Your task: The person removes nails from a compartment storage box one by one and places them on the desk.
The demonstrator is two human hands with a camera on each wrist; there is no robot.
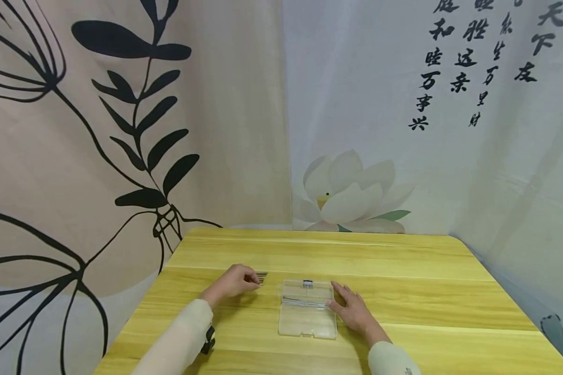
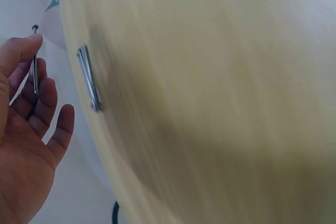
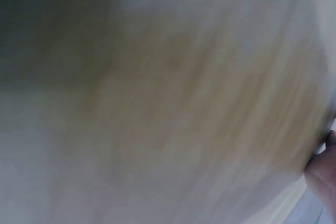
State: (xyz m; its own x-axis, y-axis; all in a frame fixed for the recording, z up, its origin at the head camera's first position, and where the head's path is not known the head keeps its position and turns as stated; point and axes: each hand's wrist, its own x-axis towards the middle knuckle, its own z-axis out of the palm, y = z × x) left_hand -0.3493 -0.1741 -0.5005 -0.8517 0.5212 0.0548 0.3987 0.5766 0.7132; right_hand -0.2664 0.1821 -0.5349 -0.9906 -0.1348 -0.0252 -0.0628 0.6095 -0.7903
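My left hand (image 1: 236,281) hovers over the left part of the table, pinching a single nail (image 2: 35,74) between thumb and fingers. Below it lies a small bundle of nails (image 2: 89,80) side by side on the wood; part of the bundle (image 1: 261,277) shows past the fingertips in the head view. A clear plastic box (image 1: 307,322) lies opened flat to the right, with several thin metal pieces (image 1: 302,300) along its middle. At the box's right edge rests my right hand (image 1: 353,308), its fingers extended. The right wrist view is blurred and shows little of that hand.
The yellow wooden table (image 1: 403,271) has rounded far corners. A printed curtain (image 1: 244,130) hangs directly behind it and along its sides. A dark strap (image 1: 208,341) sits by the left sleeve.
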